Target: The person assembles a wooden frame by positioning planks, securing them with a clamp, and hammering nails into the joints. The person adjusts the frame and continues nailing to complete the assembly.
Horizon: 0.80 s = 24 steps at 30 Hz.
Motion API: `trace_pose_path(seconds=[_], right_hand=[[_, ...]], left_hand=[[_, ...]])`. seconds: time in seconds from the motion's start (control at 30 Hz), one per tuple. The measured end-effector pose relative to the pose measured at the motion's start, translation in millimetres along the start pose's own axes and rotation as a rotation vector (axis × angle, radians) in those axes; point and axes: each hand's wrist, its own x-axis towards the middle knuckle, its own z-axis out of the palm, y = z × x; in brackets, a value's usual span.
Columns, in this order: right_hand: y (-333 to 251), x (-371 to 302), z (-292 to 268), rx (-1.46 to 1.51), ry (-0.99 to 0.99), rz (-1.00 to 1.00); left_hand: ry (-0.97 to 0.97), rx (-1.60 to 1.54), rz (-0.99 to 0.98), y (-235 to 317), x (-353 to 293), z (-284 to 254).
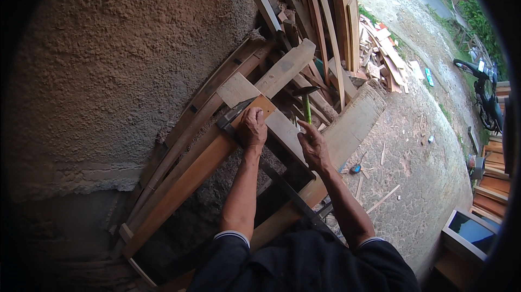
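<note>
The left hand (253, 129) is curled closed over the upper end of a reddish wooden rail (182, 186), its wrist bent so that the knuckles lie on top; this grip probably steadies the joint from above. Whether the fingertips also pinch something small cannot be told. The right hand (315, 150) is raised above the work to the right, thumb and forefinger apart. A hammer (307, 108) with a green handle and dark head stands out beyond its fingers, the handle's lower end hidden there, so it cannot be told whether the hand grips it.

Beside the left hand, a dark metal clamp (226, 124) sits against the rail, presumably to keep the parts from shifting. The rail's end overlaps a pale crosspiece (286, 133) at an angle, forming a corner. A dark metal bar (293, 197) slants beneath the forearms, across a second rail (277, 225) that lies roughly parallel to the first.

To the right of the corner, a thick pale plank (355, 124) lies aslant, likely serving as support. Farther out, long boards (325, 26) lean upright near the rough wall (135, 69), perhaps stored so to save floor space. A small blue object (355, 169) and thin offcuts lie on the ground; a scrap heap (385, 56) and a parked motorcycle (484, 94) stand beyond.
</note>
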Motion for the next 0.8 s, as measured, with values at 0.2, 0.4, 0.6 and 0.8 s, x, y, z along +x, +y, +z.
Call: trace_pose_path(seconds=[0.2, 0.4, 0.6, 0.8], right_hand=[[-25.4, -2.6, -11.9, -0.119, -0.165, 0.159], [-25.8, 4.5, -3.8, -0.402, -0.238, -0.129], [-30.9, 8.2, 2.2, -0.562, -0.408, -0.103], [-47.0, 5.3, 2.1, -0.608, -0.413, -0.14]], left_hand=[[-0.008, 0.054, 0.023, 4.2, -0.3, -2.6], [-0.019, 0.128, 0.032, 7.0, -1.0, -2.9], [0.001, 0.109, 0.027, 2.2, -0.7, -0.3], [0.019, 0.126, 0.092, -3.6, -1.3, 3.5]])
